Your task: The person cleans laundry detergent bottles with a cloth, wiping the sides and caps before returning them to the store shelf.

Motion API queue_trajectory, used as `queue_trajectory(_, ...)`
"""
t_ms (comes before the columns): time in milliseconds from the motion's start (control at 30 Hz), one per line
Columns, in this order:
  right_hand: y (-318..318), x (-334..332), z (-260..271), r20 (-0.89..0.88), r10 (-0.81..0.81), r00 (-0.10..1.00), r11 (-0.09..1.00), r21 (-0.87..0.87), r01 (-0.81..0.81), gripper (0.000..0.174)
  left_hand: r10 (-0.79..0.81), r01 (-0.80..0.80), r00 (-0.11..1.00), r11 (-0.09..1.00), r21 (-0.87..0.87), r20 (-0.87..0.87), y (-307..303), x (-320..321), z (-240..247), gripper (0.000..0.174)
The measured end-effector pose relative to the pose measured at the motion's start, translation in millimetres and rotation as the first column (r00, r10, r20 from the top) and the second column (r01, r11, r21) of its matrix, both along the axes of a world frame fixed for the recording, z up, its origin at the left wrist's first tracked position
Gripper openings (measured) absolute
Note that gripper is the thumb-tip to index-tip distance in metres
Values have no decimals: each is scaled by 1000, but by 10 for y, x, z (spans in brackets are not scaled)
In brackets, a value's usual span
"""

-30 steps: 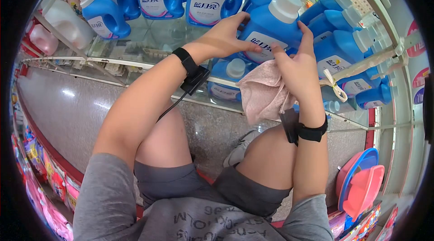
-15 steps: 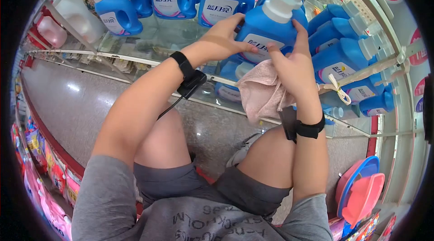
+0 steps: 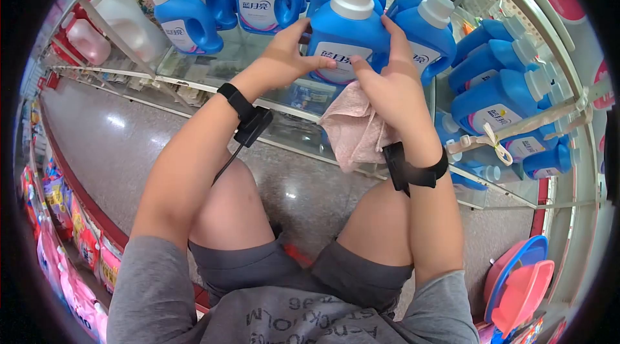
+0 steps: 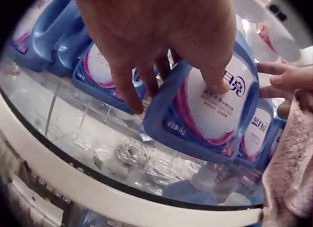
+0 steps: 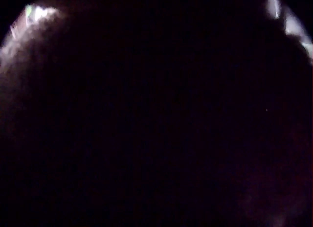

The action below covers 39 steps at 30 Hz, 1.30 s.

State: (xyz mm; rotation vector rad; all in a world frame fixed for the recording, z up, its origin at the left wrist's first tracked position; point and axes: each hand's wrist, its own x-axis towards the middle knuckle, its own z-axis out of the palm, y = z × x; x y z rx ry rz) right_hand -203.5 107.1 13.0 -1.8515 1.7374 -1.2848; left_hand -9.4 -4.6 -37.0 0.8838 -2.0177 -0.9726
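Both hands grip a blue bottle (image 3: 347, 29) with a white cap, one at each side, above the glass shelf. My left hand (image 3: 284, 57) has its thumb on the label and its fingers behind the bottle. In the left wrist view the left hand (image 4: 166, 36) covers the top of the tilted bottle (image 4: 195, 114). My right hand (image 3: 394, 82) holds the other side, thumb at the label, with a pink cloth (image 3: 355, 128) hanging beneath its palm. The right wrist view is almost wholly dark.
Blue bottles (image 3: 261, 2) stand in rows behind and to the left, with others (image 3: 497, 99) at the right. A metal rail with a tied ribbon (image 3: 496, 142) crosses the right side. Pink and blue basins (image 3: 520, 286) are at lower right.
The held bottle and both hands have moved left in the head view, away from the blue bottles at the right. The cloth has moved along with the right hand.
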Motion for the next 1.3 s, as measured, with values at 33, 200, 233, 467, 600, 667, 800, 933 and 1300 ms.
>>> queue_trajectory(33,-24,24,-15,22,2,1000,1000,25,-3,77,4,-4,1000,1000,1,2,-37,45,-19,77)
queue_trajectory(200,-90,119,-107,-58,26,998,999,-41,-29,80,35,-35,999,999,-30,-25,-185,207,-90,79)
queue_trajectory(233,-90,122,-126,-87,22,996,999,-46,-26,80,36,-37,999,999,-30,-26,-175,205,-79,79)
queue_trajectory(467,27,236,8,-124,-13,992,973,225,41,92,134,-129,990,986,-109,40,119,115,-36,89)
queue_trajectory(600,23,240,14,-141,0,990,967,250,36,98,92,-92,995,996,5,-32,76,38,-125,92)
queue_trajectory(667,12,224,2,-122,-18,992,963,264,50,99,78,-77,996,997,10,-41,45,30,-183,91)
queue_trajectory(800,-27,223,-89,-147,-16,989,978,204,47,102,31,-27,996,999,46,-79,38,39,-139,90)
queue_trajectory(933,-16,234,-27,-72,23,997,973,231,-6,102,26,-24,999,999,41,-45,-20,47,-138,89)
queue_trajectory(1300,-133,214,11,-75,-29,997,964,260,48,101,55,-57,998,993,-99,-30,-160,-16,-147,80)
